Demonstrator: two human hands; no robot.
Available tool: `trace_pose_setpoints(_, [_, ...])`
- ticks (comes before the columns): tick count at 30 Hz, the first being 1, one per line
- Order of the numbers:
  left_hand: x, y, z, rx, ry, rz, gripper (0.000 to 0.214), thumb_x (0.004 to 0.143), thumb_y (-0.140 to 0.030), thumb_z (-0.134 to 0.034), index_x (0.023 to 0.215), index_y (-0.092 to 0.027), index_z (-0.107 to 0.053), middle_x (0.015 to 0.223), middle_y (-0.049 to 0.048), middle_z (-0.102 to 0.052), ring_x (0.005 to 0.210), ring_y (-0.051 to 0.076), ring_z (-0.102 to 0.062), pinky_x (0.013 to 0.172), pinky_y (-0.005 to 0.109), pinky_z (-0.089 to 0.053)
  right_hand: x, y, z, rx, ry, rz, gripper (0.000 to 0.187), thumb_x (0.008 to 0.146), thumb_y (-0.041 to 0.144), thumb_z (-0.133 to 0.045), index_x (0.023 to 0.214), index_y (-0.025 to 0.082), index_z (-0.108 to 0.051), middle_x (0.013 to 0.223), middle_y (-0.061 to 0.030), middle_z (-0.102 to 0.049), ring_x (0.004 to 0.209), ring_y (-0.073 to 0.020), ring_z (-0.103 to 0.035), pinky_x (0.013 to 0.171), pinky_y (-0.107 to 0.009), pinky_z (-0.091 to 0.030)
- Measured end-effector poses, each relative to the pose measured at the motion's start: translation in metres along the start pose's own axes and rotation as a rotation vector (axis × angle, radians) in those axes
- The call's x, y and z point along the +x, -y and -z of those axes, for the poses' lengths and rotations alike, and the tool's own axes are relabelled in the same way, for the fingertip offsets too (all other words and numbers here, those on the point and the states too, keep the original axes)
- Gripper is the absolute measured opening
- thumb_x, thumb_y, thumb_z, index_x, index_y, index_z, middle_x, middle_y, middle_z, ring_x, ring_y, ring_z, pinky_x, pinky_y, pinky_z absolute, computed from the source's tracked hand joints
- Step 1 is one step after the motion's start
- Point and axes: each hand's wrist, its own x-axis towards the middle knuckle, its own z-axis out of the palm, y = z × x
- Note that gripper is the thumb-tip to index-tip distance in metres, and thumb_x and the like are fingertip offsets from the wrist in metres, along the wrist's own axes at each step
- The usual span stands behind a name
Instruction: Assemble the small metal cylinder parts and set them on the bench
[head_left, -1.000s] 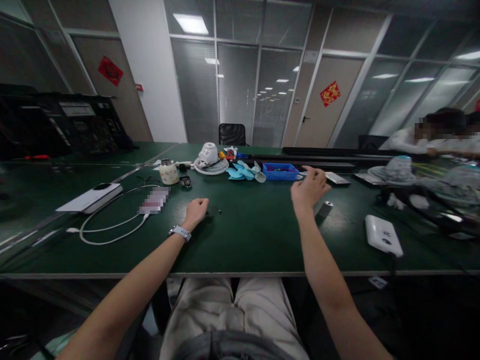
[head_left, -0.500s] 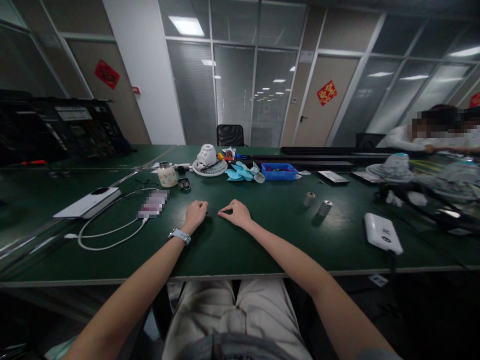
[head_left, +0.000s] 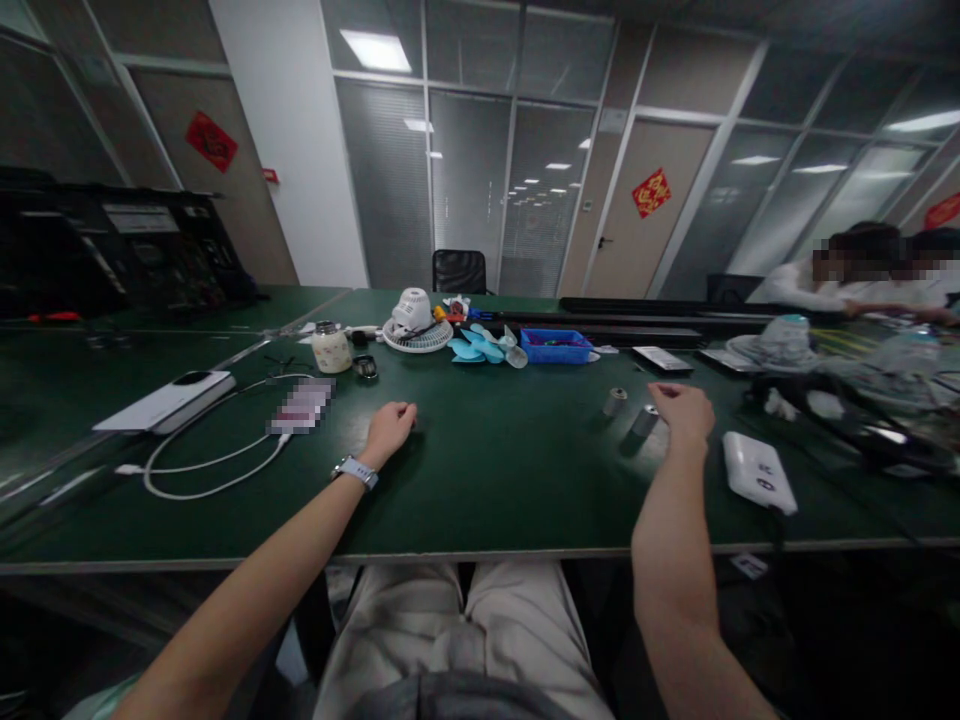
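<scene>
Head view: a white, rounded box [head_left: 759, 472] lies just right of the right hand [head_left: 686, 412]; a white cable [head_left: 161, 470] loops left of the left hand [head_left: 388, 432]. Both hands have curled fingers; whether either grips something small, I cannot tell. The nearer metal cylinder [head_left: 645, 420] stands upright just left of the right hand's fingertips, contact unclear, with the farther metal cylinder [head_left: 615, 402] beyond it, also upright. Past the hands, between them, sit petal-shaped pale-blue blades [head_left: 476, 347] and a blue rectangular tray [head_left: 556, 347], then a round, ribbed white fan part [head_left: 412, 318].
</scene>
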Motion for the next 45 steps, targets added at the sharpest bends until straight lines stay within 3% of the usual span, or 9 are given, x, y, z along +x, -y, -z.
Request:
trace_pose_setpoints(4, [-0.001,-0.001,0.001,0.014,0.003,0.004,0.040,0.082,-0.044,-0.035,0.060,-0.020,-0.059,0.064,0.0043,-0.064,0.064,0.019,-0.056,0.058,0.027,-0.034,0.001,-0.018,-0.004,-0.014,0.126,-0.080,0.027,0.074,0.039,-0.067,0.093,0.023,-0.077,0.100,-0.0119,-0.071,0.091,-0.0289,-0.066,0.078,-0.035,-0.050])
trace_pose_setpoints(15, [-0.003,-0.003,0.003,0.000,0.008,0.021,0.041,0.084,-0.045,-0.036,0.063,-0.020,-0.061,0.065,0.0032,-0.066,0.063,0.018,-0.057,0.058,0.027,-0.035,-0.007,-0.011,0.005,-0.019,0.141,-0.223,0.026,0.074,0.033,-0.068,0.097,0.024,-0.076,0.109,-0.0139,-0.069,0.100,-0.0301,-0.065,0.083,-0.036,-0.050])
trace_pose_setpoints(24, [-0.005,-0.008,0.006,-0.001,0.008,0.023,0.041,0.083,-0.045,-0.036,0.062,-0.020,-0.062,0.063,0.0038,-0.065,0.062,0.019,-0.057,0.057,0.027,-0.035,0.007,-0.029,-0.013,0.025,0.084,-0.181,0.016,0.061,0.035,-0.074,0.073,0.024,-0.077,0.084,-0.0125,-0.072,0.080,-0.0289,-0.066,0.068,-0.037,-0.051])
trace_pose_setpoints(27, [-0.005,-0.007,0.005,-0.007,0.014,0.033,0.041,0.083,-0.044,-0.036,0.063,-0.020,-0.062,0.063,0.0039,-0.065,0.062,0.019,-0.057,0.057,0.027,-0.034,0.006,-0.028,-0.015,0.035,0.010,-0.173,0.028,0.062,0.040,-0.074,0.085,0.023,-0.077,0.090,-0.0147,-0.070,0.084,-0.0295,-0.064,0.071,-0.040,-0.049])
trace_pose_setpoints(30, [-0.003,-0.005,0.003,0.001,0.018,0.024,0.042,0.083,-0.045,-0.036,0.064,-0.020,-0.063,0.064,0.0042,-0.065,0.062,0.019,-0.056,0.057,0.027,-0.033,-0.002,-0.011,-0.018,-0.007,-0.148,-0.053,0.048,0.068,0.047,-0.070,0.110,0.022,-0.070,0.106,-0.0179,-0.064,0.101,-0.0328,-0.057,0.082,-0.046,-0.044])
trace_pose_setpoints(32, [-0.002,-0.003,0.001,0.011,0.017,0.019,0.042,0.083,-0.045,-0.036,0.064,-0.020,-0.063,0.065,0.0043,-0.065,0.062,0.019,-0.056,0.057,0.027,-0.033,-0.008,0.004,-0.024,-0.081,-0.163,0.069,0.052,0.071,0.050,-0.068,0.116,0.024,-0.066,0.111,-0.0172,-0.062,0.110,-0.0342,-0.050,0.090,-0.053,-0.036])
trace_pose_setpoints(34, [-0.002,-0.003,0.001,0.015,0.018,0.021,0.041,0.083,-0.045,-0.036,0.064,-0.020,-0.063,0.066,0.0042,-0.065,0.063,0.019,-0.056,0.056,0.027,-0.033,-0.012,0.015,-0.034,-0.156,-0.090,0.136,0.050,0.073,0.053,-0.067,0.114,0.025,-0.066,0.111,-0.0156,-0.062,0.115,-0.0341,-0.045,0.096,-0.060,-0.026])
trace_pose_setpoints(39, [-0.004,-0.006,0.003,0.011,0.021,0.022,0.041,0.083,-0.044,-0.037,0.064,-0.020,-0.063,0.064,0.0037,-0.065,0.063,0.019,-0.057,0.056,0.027,-0.033,-0.012,0.021,-0.055,-0.259,0.080,0.096,0.044,0.073,0.053,-0.066,0.105,0.023,-0.069,0.106,-0.0136,-0.065,0.116,-0.0333,-0.043,0.099,-0.068,-0.012])
trace_pose_setpoints(45, [-0.007,-0.008,0.004,0.000,0.023,0.009,0.041,0.084,-0.045,-0.037,0.063,-0.020,-0.063,0.062,0.0040,-0.064,0.062,0.020,-0.058,0.057,0.028,-0.034,-0.013,0.023,-0.062,-0.316,0.049,0.110,0.035,0.072,0.049,-0.064,0.092,0.021,-0.073,0.095,-0.0118,-0.068,0.104,-0.0308,-0.052,0.101,-0.067,-0.006])
